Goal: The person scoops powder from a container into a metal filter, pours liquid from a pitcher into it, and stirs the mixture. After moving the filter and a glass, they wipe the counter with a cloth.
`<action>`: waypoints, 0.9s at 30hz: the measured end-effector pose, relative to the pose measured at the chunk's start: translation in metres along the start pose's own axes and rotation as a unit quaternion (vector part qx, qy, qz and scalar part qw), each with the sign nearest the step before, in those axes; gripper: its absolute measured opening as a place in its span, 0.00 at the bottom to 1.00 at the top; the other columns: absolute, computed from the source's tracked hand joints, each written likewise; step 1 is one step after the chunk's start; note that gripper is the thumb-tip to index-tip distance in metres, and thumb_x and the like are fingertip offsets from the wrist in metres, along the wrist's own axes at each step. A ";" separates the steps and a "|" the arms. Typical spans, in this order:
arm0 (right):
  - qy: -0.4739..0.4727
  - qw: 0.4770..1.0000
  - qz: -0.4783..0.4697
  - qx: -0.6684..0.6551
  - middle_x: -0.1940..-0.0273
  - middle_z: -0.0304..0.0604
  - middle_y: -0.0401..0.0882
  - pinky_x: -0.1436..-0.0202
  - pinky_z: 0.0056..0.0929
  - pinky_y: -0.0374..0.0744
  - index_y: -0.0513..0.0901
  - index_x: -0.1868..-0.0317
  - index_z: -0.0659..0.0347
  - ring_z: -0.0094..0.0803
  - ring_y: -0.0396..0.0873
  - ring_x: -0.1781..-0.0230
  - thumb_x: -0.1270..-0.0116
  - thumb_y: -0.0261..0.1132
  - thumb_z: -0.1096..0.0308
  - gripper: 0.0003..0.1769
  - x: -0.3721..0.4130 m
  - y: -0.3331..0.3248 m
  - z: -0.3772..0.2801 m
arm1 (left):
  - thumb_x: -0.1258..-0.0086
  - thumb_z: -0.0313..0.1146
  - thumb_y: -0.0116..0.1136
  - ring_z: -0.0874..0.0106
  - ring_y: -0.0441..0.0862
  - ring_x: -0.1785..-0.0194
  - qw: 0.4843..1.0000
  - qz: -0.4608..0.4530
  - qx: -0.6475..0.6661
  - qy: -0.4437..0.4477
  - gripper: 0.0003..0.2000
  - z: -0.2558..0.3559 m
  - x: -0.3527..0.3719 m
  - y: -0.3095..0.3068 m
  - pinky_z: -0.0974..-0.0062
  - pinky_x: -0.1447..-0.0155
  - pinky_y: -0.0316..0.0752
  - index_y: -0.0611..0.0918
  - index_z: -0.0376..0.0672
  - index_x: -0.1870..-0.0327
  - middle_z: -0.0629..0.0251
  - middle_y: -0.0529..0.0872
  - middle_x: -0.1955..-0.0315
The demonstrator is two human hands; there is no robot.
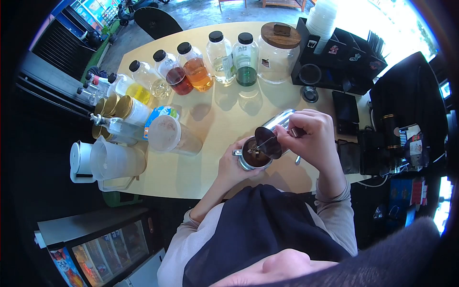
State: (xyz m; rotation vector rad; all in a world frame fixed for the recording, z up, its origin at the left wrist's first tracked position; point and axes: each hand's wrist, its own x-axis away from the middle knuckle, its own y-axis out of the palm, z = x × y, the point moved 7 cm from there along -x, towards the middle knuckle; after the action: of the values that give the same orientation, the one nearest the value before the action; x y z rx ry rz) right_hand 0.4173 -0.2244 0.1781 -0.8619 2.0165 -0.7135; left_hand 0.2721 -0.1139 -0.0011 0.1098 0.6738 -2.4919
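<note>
My left hand (231,165) is wrapped round a metal cup (245,165) with brown contents, its small handle facing left. Held in my right hand (313,136) is a shiny metal pitcher (282,119), gripped by its handle. The pitcher is tipped over the cup, its dark round mouth facing down and left, and a thin light streak shows between mouth and cup. A small metal utensil (298,160) lies on the table just right of the cup, partly hidden by my right hand.
Several black-capped bottles (198,71) line the far edge beside a wooden-lidded jar (278,60). A lidded plastic container (184,138) and a plastic jug (119,160) stand left. The black organizer (334,62) with stacked cups is back right; a glass-door fridge (112,246) is lower left.
</note>
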 end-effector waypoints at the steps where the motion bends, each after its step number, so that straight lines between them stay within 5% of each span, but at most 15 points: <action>1: 0.000 1.000 -0.002 -0.002 0.85 0.38 0.72 0.76 0.33 0.71 0.76 0.83 0.58 0.34 0.75 0.81 0.45 0.73 0.61 0.17 0.001 0.000 -0.001 | 0.59 0.44 0.81 0.61 0.84 0.43 1.000 0.000 -0.004 0.000 0.43 0.001 0.000 -0.001 0.64 0.39 0.79 0.76 0.52 0.35 0.63 0.85 0.46; 27: 0.011 0.999 0.014 0.031 0.85 0.37 0.71 0.75 0.34 0.72 0.74 0.83 0.58 0.34 0.75 0.81 0.46 0.72 0.63 0.17 0.010 -0.015 0.012 | 0.60 0.46 0.81 0.61 0.85 0.45 1.000 0.005 0.028 -0.003 0.42 -0.012 0.001 0.005 0.65 0.42 0.80 0.78 0.50 0.37 0.64 0.86 0.48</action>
State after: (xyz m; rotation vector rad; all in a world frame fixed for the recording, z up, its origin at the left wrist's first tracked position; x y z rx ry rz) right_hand 0.4274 -0.2432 0.1784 -0.7908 2.0120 -0.7684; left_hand 0.2732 -0.1120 -0.0138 0.1248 0.6003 -2.5003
